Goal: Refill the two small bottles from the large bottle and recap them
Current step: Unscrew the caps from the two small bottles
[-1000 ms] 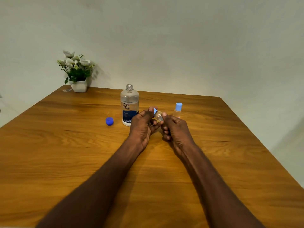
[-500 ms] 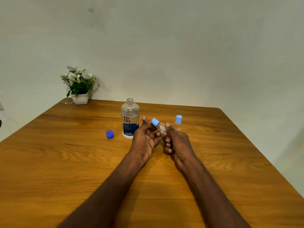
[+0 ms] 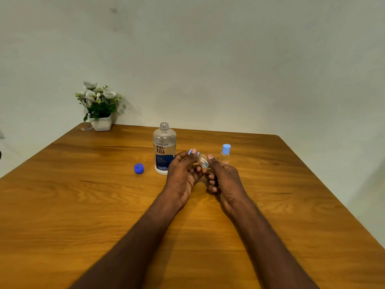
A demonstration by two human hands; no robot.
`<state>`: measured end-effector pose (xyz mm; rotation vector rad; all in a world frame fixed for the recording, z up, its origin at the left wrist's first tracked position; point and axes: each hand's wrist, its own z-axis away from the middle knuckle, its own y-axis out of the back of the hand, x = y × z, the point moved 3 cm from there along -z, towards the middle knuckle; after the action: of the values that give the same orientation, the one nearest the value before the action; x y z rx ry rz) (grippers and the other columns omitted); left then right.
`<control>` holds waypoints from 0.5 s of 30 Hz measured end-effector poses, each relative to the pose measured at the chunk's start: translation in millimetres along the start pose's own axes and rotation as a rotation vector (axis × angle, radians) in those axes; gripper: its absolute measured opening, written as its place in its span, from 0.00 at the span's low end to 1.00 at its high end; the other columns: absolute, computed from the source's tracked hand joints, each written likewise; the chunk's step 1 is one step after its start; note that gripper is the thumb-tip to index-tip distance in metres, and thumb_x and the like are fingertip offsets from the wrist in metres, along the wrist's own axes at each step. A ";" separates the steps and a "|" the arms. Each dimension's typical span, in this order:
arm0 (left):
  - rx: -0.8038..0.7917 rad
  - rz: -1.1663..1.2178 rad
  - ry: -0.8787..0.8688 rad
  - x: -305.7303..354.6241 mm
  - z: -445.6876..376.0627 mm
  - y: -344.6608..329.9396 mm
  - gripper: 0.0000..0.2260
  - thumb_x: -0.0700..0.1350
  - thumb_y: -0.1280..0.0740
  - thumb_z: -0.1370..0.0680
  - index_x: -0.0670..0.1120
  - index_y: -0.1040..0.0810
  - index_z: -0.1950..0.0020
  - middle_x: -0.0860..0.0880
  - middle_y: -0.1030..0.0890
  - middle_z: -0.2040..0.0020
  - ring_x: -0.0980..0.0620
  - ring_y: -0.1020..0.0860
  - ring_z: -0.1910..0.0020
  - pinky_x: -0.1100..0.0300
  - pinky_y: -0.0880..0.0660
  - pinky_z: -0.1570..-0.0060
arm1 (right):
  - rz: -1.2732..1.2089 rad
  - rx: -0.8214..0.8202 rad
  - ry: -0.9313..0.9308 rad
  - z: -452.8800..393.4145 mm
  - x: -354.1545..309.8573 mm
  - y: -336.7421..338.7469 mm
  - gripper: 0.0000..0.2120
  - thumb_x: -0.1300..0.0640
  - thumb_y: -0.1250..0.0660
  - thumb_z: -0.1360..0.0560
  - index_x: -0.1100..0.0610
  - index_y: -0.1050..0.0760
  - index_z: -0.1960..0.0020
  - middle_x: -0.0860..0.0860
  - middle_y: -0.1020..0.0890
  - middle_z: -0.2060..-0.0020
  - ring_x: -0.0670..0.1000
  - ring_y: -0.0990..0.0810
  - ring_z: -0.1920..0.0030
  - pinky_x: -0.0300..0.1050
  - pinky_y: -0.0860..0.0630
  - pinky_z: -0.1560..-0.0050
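Observation:
The large clear bottle (image 3: 164,148) with a blue label stands open-necked on the wooden table (image 3: 83,205). Its dark blue cap (image 3: 139,168) lies to its left. My right hand (image 3: 224,177) grips a small clear bottle (image 3: 202,160), tilted with its neck to the left. My left hand (image 3: 183,172) pinches the light blue cap (image 3: 191,152) on that bottle's neck between thumb and fingers. A second small bottle (image 3: 225,153) with a light blue cap on stands upright just behind my right hand.
A white pot of white flowers (image 3: 100,107) stands at the table's far left corner against the wall. The table's right edge (image 3: 333,199) runs diagonally near my right arm.
My left thumb has come onto the small bottle's cap, which showed uncovered half a second ago. The camera view has tilted up a little; the bottles on the table stayed put.

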<state>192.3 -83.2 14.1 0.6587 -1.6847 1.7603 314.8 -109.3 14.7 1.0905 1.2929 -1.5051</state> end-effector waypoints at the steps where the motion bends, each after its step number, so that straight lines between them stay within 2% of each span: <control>1: -0.012 -0.005 -0.004 0.0 -0.2 -0.4 0.24 0.45 0.26 0.27 0.39 0.23 0.33 0.43 0.18 0.54 0.54 0.23 0.67 0.61 0.19 0.67 | -0.005 0.006 -0.002 0.1 -0.4 0.3 0.16 0.45 0.29 0.20 0.60 0.18 0.52 0.49 0.27 0.72 0.45 0.33 0.73 0.41 0.37 0.73; 3: -0.038 -0.025 -0.008 -0.5 -0.6 -0.8 0.23 0.45 0.26 0.27 0.40 0.22 0.34 0.44 0.18 0.54 0.53 0.24 0.66 0.62 0.20 0.67 | -0.018 0.006 -0.006 -0.1 -0.6 0.9 0.16 0.46 0.30 0.20 0.60 0.19 0.51 0.50 0.27 0.72 0.45 0.33 0.73 0.41 0.38 0.73; 8: -0.035 -0.132 -0.045 1.8 3.3 -0.2 0.16 0.50 0.24 0.28 0.43 0.21 0.46 0.46 0.20 0.61 0.54 0.26 0.69 0.61 0.25 0.71 | -0.032 -0.012 0.001 1.0 0.0 2.9 0.15 0.46 0.30 0.20 0.60 0.21 0.49 0.51 0.28 0.71 0.46 0.34 0.73 0.41 0.39 0.73; 11: 0.000 -0.319 -0.192 9.3 10.5 0.5 0.14 0.51 0.23 0.25 0.44 0.24 0.50 0.49 0.24 0.69 0.54 0.31 0.75 0.60 0.32 0.75 | -0.040 -0.045 0.015 4.0 -2.4 1.0 0.16 0.47 0.31 0.20 0.61 0.20 0.46 0.51 0.28 0.71 0.47 0.34 0.73 0.41 0.40 0.72; 15: 0.015 -0.405 -0.369 24.9 22.7 -0.1 0.14 0.47 0.24 0.22 0.43 0.27 0.52 0.47 0.27 0.70 0.52 0.33 0.76 0.61 0.35 0.77 | -0.027 -0.134 0.048 9.7 -5.4 -4.2 0.14 0.46 0.31 0.20 0.57 0.19 0.51 0.53 0.22 0.66 0.47 0.28 0.68 0.42 0.38 0.70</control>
<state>173.9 -103.6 33.5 1.2956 -1.6209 1.4228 311.3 -118.1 21.8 1.0314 1.4256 -1.3984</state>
